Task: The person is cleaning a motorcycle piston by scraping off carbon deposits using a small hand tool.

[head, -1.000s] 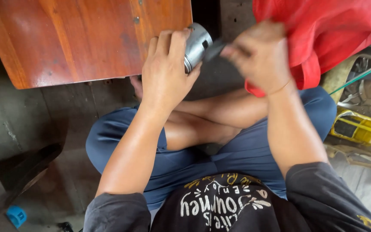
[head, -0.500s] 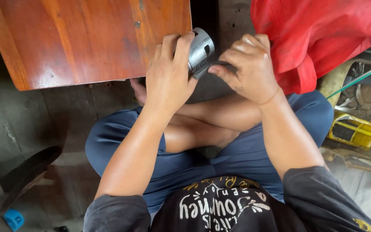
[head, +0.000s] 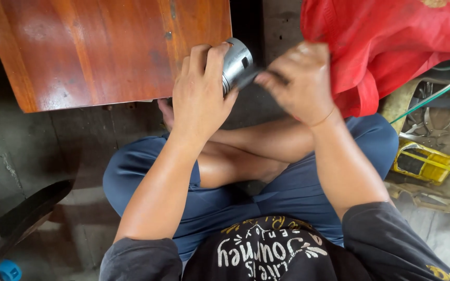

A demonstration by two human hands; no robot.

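Note:
My left hand [head: 200, 96] is wrapped around a grey metal cylinder with grooves near its rim [head: 237, 61], held over my crossed legs. My right hand [head: 300, 80] pinches a small dark strip [head: 248, 78] and presses it against the side of the cylinder. The strip is blurred and partly hidden by my fingers. I sit cross-legged in blue shorts and a black printed shirt.
A brown wooden board [head: 100, 47] lies at the upper left, touching my left hand's side. A red cloth [head: 391, 41] hangs at the upper right. A yellow object [head: 423, 164] and a green hose [head: 433, 93] lie on the right. Grey concrete floor [head: 27, 156] surrounds me.
My right hand has shifted back and forth beside the cylinder, moving the dark strip across its side. My left hand kept its hold and stayed in place.

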